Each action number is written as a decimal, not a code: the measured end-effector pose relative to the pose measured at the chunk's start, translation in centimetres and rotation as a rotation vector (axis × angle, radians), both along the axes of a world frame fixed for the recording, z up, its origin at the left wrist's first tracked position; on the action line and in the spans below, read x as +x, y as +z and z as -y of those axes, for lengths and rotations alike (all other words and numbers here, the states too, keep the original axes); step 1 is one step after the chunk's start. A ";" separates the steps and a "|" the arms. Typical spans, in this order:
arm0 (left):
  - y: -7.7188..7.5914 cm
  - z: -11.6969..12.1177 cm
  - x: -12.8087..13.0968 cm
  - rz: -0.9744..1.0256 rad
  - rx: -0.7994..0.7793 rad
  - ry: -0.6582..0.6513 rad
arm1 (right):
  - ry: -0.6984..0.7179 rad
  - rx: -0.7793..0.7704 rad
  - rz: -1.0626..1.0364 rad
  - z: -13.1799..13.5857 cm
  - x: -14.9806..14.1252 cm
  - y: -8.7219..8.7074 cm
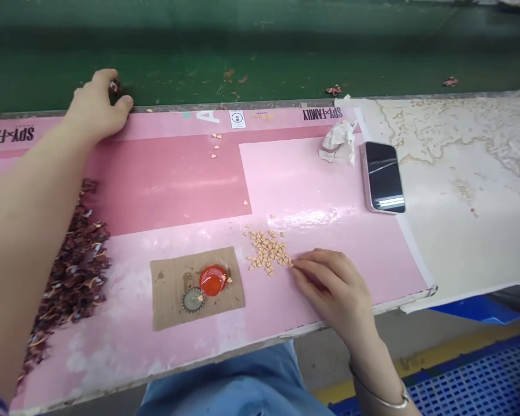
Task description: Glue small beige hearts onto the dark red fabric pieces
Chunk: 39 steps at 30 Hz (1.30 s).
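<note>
My left hand [97, 107] reaches to the far edge of the table, over the green belt's near side. Its thumb and fingers are curled around a small dark red piece [115, 88]. My right hand [335, 283] rests at the right side of a pile of small beige, roughly triangular pieces [266, 249]. Its thumb and index fingertips are pinched together on one beige piece [291, 263]. Left of the pile, a brown cardboard piece [167, 300] carries a red dish [212, 281] and a bottle cap [193, 300]. Under my left forearm lies a heap of dark red pieces [84, 271].
Beyond the table runs a green belt [177, 81] bearing a couple of dark red pieces [333, 90]. A phone [383, 176] and a crumpled tissue [338, 141] lie on the right. Several loose beige pieces [216, 136] are scattered over the pink sheet [173, 179].
</note>
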<state>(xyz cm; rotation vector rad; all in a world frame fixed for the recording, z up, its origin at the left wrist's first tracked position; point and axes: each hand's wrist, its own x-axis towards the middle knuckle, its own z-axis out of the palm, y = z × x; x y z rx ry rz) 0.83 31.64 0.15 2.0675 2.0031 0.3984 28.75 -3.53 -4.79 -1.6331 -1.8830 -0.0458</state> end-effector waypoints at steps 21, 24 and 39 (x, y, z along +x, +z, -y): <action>1.1 22.6 -10.2 -0.476 0.073 -0.504 | -0.014 -0.033 0.013 0.1 -0.4 0.7; 0.0 23.7 -9.6 -0.626 0.096 -0.465 | -0.040 -0.038 0.063 0.4 -0.5 0.7; -0.8 23.7 -8.5 -0.452 0.200 -0.455 | 0.039 0.001 0.234 -1.0 -0.6 1.3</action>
